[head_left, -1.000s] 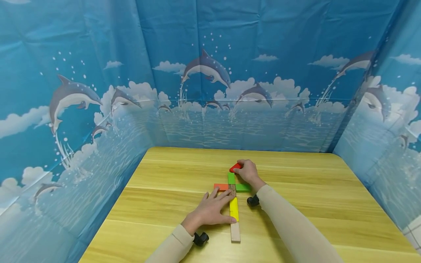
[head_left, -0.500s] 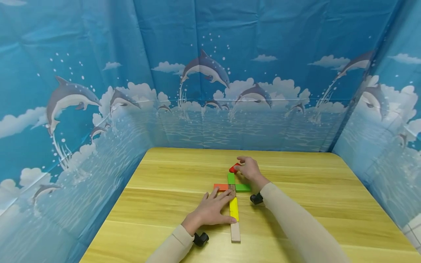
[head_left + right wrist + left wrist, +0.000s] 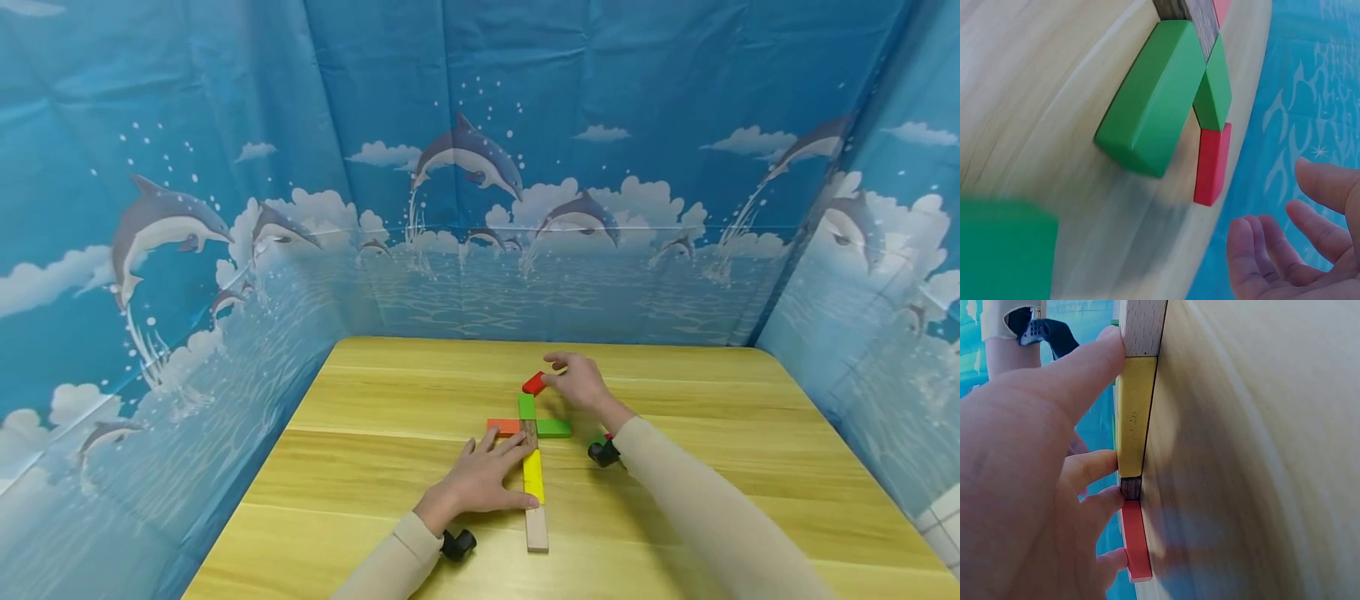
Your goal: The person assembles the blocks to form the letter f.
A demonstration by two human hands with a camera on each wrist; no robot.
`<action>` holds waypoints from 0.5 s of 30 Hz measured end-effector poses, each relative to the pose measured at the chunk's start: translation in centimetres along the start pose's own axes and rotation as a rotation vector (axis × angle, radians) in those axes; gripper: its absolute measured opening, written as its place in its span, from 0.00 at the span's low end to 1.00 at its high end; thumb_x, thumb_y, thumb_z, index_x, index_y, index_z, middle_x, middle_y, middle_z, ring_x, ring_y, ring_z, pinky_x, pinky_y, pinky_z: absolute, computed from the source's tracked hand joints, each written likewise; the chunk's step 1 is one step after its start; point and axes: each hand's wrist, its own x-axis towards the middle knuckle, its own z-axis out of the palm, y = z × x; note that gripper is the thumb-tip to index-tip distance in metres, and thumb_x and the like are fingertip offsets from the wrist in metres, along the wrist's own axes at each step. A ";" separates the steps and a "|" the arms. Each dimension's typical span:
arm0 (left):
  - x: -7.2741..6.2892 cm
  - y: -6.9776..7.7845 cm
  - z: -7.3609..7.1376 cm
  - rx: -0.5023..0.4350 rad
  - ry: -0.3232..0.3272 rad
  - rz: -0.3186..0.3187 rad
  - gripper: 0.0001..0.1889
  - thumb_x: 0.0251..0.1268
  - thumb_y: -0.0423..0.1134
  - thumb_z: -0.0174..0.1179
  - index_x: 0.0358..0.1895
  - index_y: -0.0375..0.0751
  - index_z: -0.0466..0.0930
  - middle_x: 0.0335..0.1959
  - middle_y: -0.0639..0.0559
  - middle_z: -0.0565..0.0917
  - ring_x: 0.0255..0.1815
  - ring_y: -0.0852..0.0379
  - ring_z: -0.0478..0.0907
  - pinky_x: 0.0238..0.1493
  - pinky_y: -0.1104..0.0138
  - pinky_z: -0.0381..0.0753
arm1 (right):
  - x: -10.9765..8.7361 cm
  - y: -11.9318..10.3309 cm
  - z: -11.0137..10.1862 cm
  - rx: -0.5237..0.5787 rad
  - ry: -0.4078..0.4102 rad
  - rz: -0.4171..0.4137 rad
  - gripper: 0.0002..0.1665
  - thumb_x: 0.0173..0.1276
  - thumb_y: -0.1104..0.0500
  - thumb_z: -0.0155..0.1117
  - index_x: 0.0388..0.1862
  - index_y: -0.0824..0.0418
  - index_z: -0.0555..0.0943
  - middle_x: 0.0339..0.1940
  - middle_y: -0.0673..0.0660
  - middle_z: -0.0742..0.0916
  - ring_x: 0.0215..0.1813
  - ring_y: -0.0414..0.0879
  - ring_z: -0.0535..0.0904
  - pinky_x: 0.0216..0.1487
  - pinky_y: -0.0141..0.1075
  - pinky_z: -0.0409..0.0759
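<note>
On the table, wooden blocks form a cross: a plain wood block [image 3: 537,531], a yellow block [image 3: 534,479], a dark brown block [image 3: 1130,489], an orange-red block [image 3: 1137,540] and two green blocks [image 3: 527,407]. My left hand [image 3: 483,481] lies spread along it, fingertips on the orange-red and brown blocks, thumb where yellow meets plain wood. A red block [image 3: 1212,165] lies slantwise at the far end, one end against the far green block. My right hand [image 3: 581,382] hovers just right of the red block, fingers loosely bent, holding nothing; a gap shows in the right wrist view.
Another green block [image 3: 1007,250] sits close in the right wrist view. Near the right wrist camera [image 3: 603,451], bits of green and red show, mostly hidden. A dolphin-print blue curtain [image 3: 480,283] hangs behind the table [image 3: 360,500].
My right hand has let go of the red block and moved a little to the right. The red block stays at the far end of the cross. My left hand has not moved.
</note>
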 end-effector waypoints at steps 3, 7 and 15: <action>0.1 -0.1 -0.1 -0.004 0.000 0.003 0.47 0.61 0.75 0.54 0.81 0.61 0.55 0.82 0.58 0.51 0.81 0.37 0.41 0.69 0.30 0.48 | -0.4 0.0 -0.6 -0.033 0.000 -0.010 0.27 0.72 0.58 0.67 0.68 0.59 0.77 0.60 0.67 0.82 0.53 0.59 0.82 0.49 0.51 0.83; 0.0 -0.2 -0.3 0.003 -0.007 0.003 0.47 0.62 0.75 0.54 0.81 0.61 0.56 0.82 0.57 0.51 0.81 0.38 0.40 0.70 0.31 0.47 | -1.0 0.2 -1.3 -0.076 0.001 -0.037 0.26 0.72 0.58 0.66 0.68 0.60 0.77 0.59 0.68 0.82 0.53 0.59 0.82 0.49 0.52 0.82; -0.1 -0.5 -0.5 0.005 -0.019 0.005 0.47 0.61 0.75 0.54 0.81 0.60 0.56 0.82 0.57 0.51 0.81 0.38 0.41 0.70 0.31 0.48 | -2.7 0.8 -2.5 -0.149 0.018 -0.097 0.25 0.70 0.61 0.69 0.65 0.62 0.79 0.55 0.65 0.83 0.50 0.59 0.83 0.48 0.52 0.83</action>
